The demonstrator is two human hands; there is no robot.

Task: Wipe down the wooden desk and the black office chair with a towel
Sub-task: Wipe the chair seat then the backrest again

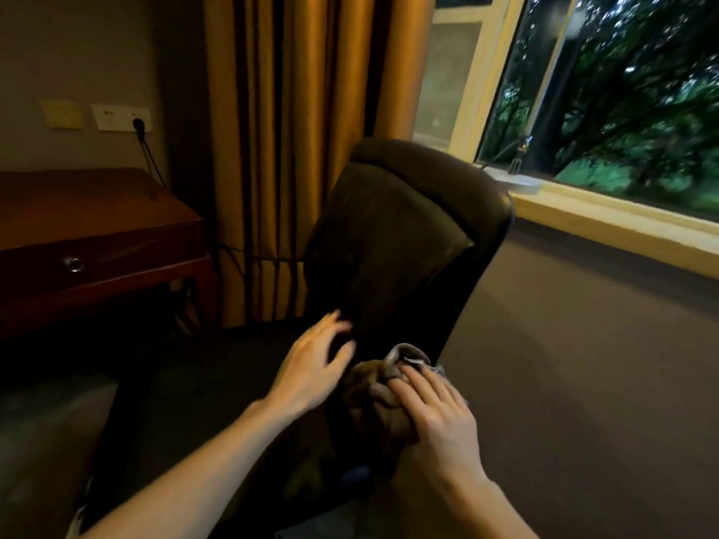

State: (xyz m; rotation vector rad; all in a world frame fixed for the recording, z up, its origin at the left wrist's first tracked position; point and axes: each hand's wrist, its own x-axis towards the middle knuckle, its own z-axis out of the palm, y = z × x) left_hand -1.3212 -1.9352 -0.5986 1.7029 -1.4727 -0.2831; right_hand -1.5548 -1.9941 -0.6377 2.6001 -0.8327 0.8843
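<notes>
The black office chair [404, 243] occupies the centre of the frame, its tall backrest leaning toward the upper right and its padded top edge reaching close to the window sill [607, 215]. The leather shows creases and a dull sheen.

The right hand [435, 418] sits at lower centre, palm down and fingers spread flat, pressing a bunched grey-brown towel [373, 394] against the lower part of the chair back. The towel is crumpled, with a loose fold sticking up just above the fingertips. The hand holds the towel by pressure rather than in a closed fist.

The left hand [315, 363] is just to the left of the towel, open and wide, fingers extended toward the left edge of the backrest. It is motion-blurred, so whether the fingertips touch the chair cannot be told. It holds nothing.

The wooden desk [89, 219] stands at the left of the frame, well apart from both hands. Its surface is dark and glossy, and a drawer with a round metal knob [73, 264] faces the camera.

Gold curtains [295, 122] hang behind the chair at upper centre. A wall socket [120, 117] with a black plug sits at upper left, above the desk. A window [622, 91] with green trees outside fills the upper right.
</notes>
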